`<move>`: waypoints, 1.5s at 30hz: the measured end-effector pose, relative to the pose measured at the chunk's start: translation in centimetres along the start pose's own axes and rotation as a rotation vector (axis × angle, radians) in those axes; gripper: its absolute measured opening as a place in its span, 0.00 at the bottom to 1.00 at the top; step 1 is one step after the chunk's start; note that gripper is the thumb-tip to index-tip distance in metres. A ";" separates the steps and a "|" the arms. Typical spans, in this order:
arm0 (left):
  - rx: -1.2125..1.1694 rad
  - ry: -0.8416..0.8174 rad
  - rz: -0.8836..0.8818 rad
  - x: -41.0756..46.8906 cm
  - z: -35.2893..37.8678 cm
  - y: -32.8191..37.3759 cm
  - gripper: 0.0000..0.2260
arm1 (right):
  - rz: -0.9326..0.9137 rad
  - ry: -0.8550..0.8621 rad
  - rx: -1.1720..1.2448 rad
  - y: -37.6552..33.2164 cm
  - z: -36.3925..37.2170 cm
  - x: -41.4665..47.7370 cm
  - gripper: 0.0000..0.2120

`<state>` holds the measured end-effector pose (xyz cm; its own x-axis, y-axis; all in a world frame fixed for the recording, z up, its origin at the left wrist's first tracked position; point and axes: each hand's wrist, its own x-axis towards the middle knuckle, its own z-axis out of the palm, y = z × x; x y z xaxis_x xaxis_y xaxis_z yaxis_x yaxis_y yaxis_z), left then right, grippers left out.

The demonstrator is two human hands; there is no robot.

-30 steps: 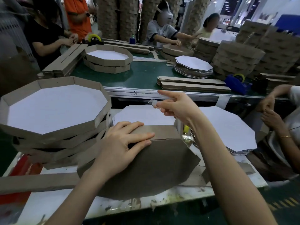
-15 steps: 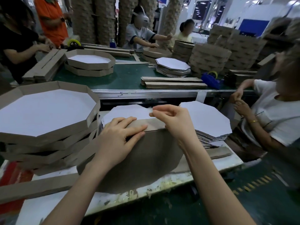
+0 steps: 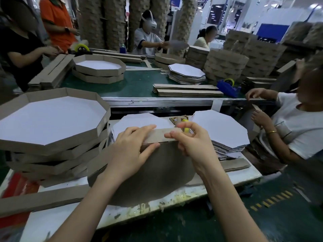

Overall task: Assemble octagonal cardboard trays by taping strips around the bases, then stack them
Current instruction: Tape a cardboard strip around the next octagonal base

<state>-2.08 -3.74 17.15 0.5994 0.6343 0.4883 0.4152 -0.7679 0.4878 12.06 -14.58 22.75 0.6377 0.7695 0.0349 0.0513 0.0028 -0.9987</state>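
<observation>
Finished trays (image 3: pixel 73 144) sat at nine o'clock. The left hand (image 3: pixel 129 152) pressed the strip (image 3: pixel 160 135) flat-fingered; the right hand (image 3: pixel 190 142) pinched it, taping seemingly unfinished.

A tall stack of brown-walled, white-floored octagonal cardboard trays (image 3: pixel 52 123) blocks the left of the frame, just beside the upturned brown octagonal tray (image 3: pixel 153 177) at centre. The left hand (image 3: pixel 129 154) and right hand (image 3: pixel 192 144) occupy its far edge, on the brown cardboard wall strip (image 3: pixel 160 135). A pile of flat white octagonal cardboard sheets (image 3: pixel 222 130) closes the right. At lower left, below a long loose brown cardboard strip (image 3: pixel 43 200), open white tabletop (image 3: pixel 52 224) leaves room.
</observation>
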 end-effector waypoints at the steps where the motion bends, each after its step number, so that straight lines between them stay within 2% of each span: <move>1: -0.012 -0.012 -0.009 0.0 0.0 -0.1 0.22 | 0.037 0.024 0.020 0.3 0.1 0.0 0.11; 4: -0.047 0.006 0.070 -0.2 -0.2 -0.3 0.21 | 0.102 0.063 0.063 1.1 0.5 -0.1 0.11; 8: -0.002 0.075 0.125 -0.5 -0.4 0.1 0.18 | 0.103 0.068 0.119 1.8 1.1 -0.1 0.09; 14: -0.041 0.029 0.069 -0.6 -0.1 -0.3 0.20 | 0.060 0.087 0.251 2.1 1.6 -0.4 0.10; 19: -0.017 0.069 0.082 -0.6 -0.1 0.0 0.18 | 0.084 0.103 0.290 2.3 1.6 -0.5 0.10; 25: 0.141 -0.028 0.154 -0.2 -0.4 -0.3 0.19 | 0.095 0.075 0.291 2.9 1.2 -1.3 0.09; 34: 0.157 -0.095 0.105 -0.4 -0.7 0.1 0.20 | 0.072 0.045 0.148 3.3 0.9 -2.0 0.08; 38: 0.179 -0.115 0.107 -0.3 -0.8 0.3 0.20 | 0.007 -0.011 -0.027 3.7 0.6 -1.6 0.12; 41: 0.176 -0.142 0.107 -0.1 -1.2 0.0 0.21 | 0.099 -0.049 -0.143 5.7 0.8 -2.1 0.15; 43: 0.137 -0.138 0.129 0.0 -1.3 -0.2 0.21 | 0.166 -0.053 -0.113 7.2 0.7 -3.1 0.16; 45: 0.139 -0.116 0.149 -0.1 -1.2 -0.1 0.20 | 0.133 -0.064 -0.072 7.4 0.3 -3.6 0.15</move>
<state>-2.97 -3.62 17.95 0.7328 0.5042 0.4569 0.4015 -0.8626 0.3078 9.93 -17.13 15.18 0.5921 0.7993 -0.1026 0.0257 -0.1460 -0.9890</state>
